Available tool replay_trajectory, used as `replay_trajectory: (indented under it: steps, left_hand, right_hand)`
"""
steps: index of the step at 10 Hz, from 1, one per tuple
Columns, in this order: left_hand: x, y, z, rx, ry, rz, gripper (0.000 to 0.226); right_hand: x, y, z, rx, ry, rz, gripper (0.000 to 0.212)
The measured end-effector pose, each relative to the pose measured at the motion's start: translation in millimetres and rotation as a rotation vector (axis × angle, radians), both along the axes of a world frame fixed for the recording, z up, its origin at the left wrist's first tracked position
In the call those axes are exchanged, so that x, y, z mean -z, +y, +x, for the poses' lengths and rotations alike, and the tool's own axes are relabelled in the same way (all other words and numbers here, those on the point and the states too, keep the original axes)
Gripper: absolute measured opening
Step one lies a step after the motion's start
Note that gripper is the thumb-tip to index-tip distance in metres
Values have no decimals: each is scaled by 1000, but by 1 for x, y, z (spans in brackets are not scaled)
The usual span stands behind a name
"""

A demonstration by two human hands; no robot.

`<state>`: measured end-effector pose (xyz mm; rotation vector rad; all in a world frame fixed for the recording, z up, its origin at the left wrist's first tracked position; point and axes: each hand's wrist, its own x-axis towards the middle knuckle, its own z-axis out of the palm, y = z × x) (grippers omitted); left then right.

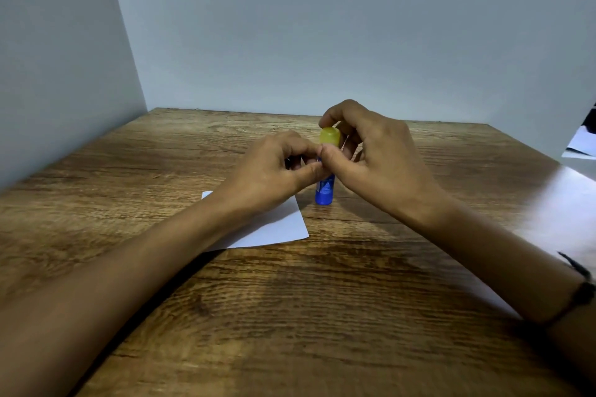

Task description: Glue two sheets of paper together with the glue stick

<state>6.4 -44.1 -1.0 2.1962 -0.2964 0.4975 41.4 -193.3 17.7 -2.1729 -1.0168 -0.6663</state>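
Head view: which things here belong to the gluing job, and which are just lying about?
Part of the job:
- glue stick, upright, held by left hand
- yellow cap, pinched by right hand
- white sheet under the left wrist
- second sheet at right

Lying about:
- wooden table
- papers beyond the right partition

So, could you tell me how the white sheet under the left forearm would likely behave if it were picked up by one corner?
The white sheet looks thin and lies flat on the table, so it would probably droop. It likely weighs very little and would slide easily on the smooth wood if nudged.
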Motion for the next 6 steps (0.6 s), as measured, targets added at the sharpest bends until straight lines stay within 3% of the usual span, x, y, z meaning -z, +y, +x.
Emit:
replay_trajectory:
  steps: [4,6]
  left_hand:
    - [-5,-1,-1,-15,-9,-26,18]
    - [-9,5,2,-124,-86,-48,50]
  right_hand:
    - [1,0,3,-13,-29,42,36]
    - [-9,-2,6,-5,-148,302,25]
